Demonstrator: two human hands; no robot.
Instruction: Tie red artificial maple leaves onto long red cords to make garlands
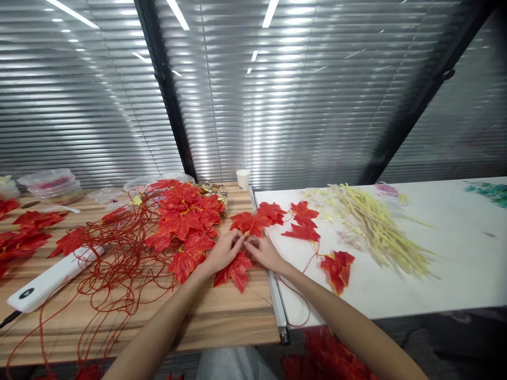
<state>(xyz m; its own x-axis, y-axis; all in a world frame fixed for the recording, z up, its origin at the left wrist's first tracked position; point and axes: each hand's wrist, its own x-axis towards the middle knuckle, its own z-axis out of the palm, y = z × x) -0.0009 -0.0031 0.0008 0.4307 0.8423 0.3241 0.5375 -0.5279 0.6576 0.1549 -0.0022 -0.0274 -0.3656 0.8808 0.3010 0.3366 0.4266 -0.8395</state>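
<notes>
My left hand and my right hand meet over the seam between a wooden table and a white table. Both pinch the same red artificial maple leaf on a thin red wire vine. Another red leaf lies under my wrists. A pile of red leaves sits just left of my hands, with a tangle of red wire stems beyond it. More leaves on the vine and one leaf lie on the white table.
A white power strip lies at the left. Plastic containers and loose red leaves sit far left. A paper cup stands at the back. Pale yellow stems are heaped on the white table. Blinds close the background.
</notes>
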